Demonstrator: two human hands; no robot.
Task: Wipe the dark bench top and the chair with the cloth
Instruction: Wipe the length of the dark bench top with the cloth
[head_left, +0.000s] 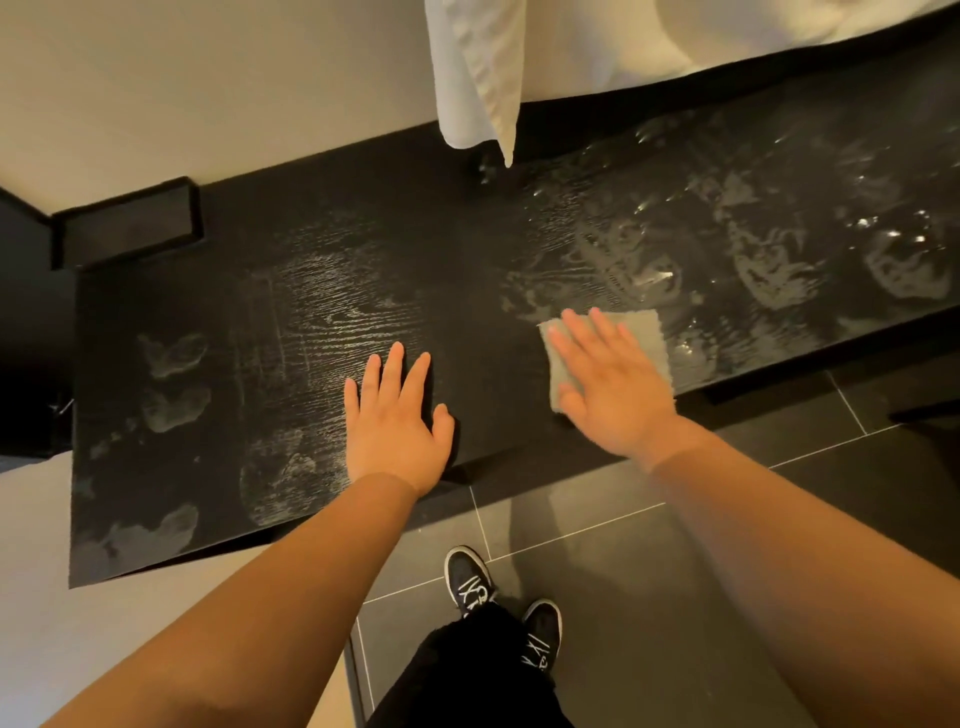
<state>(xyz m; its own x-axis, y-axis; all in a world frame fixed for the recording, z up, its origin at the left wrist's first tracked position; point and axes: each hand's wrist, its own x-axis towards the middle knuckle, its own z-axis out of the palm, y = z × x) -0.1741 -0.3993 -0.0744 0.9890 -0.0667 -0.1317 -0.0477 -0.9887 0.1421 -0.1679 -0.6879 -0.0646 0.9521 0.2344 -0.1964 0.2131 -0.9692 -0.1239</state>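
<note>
The surface (467, 249) is a long, flat slab of black wood with an open, wavy grain that catches the light in fine pale lines. A small grey cloth (644, 332), roughly square with a soft nap and a pinked edge, lies flat on it close to the near edge. To the right of the cloth and beyond it the wood is glossy with wet swirls and foamy smears (769, 260); well to the left of the cloth the marks are duller, cloudy blotches (171, 353). Far left of the cloth and further back sits a shallow rectangular black tray (127, 221) against the pale wall. Beyond the cloth a fold of crinkled white bedding (483, 78) hangs down toward the wood. Below the cloth, dark grey floor tiles (649, 571) with thin light grout lines carry a pair of black shoes (470, 579) with white laces. The right hand (613, 384) lies palm down on the cloth, its fingers (576, 338) straight and spread, pressing rather than gripping, covering its left and near parts. The left hand (395, 415) rests flat on bare wood just left of the cloth, fingers extended and slightly splayed, holding nothing, with the forearm stretched out behind it.
</note>
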